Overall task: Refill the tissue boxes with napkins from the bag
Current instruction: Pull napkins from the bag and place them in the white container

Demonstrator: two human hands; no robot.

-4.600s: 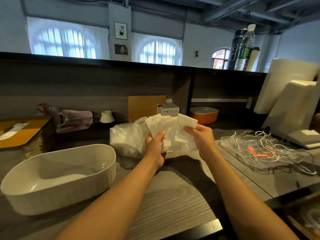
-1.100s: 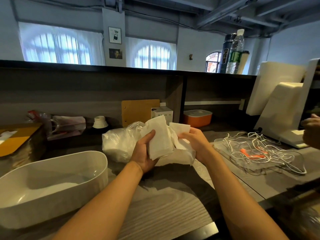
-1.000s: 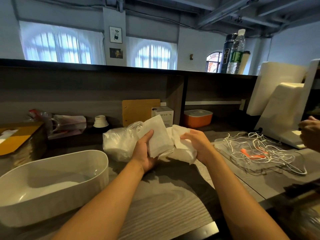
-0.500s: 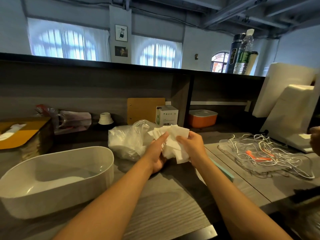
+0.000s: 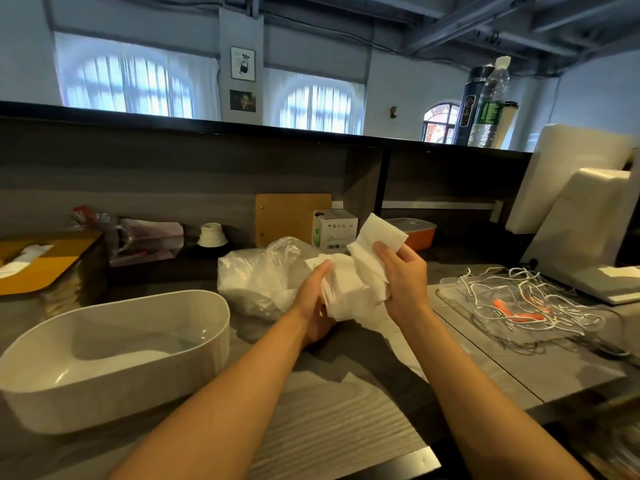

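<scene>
Napkins [image 5: 349, 289] sit bunched between both hands above the surface's middle, left hand [image 5: 313, 306] cupping the stack from below and right hand [image 5: 403, 282] pinching the top sheets, probably squaring them for the open white box [image 5: 114, 358] near the left edge.

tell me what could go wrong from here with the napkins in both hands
The napkin stack looks uneven between the left hand and right hand, with one napkin sticking up, so sheets might slip onto the counter. Dropped crooked into the white tissue box, they may crumple. The open plastic bag just behind could get knocked.
</scene>
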